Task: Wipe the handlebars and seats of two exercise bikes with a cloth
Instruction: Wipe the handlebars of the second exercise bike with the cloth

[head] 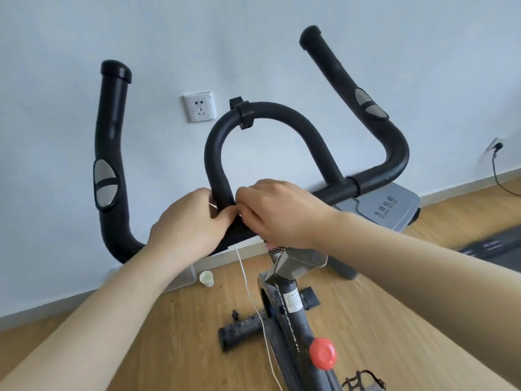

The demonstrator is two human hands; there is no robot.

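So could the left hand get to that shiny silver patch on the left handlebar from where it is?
Probably yes. The left hand sits at the foot of the centre loop, and the silver patch is beside it on the left handlebar with only open air between.

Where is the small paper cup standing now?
In the head view, the paper cup stands on the wooden floor near the wall, low and left of centre, just below the person's left forearm and left of the thin white cord.
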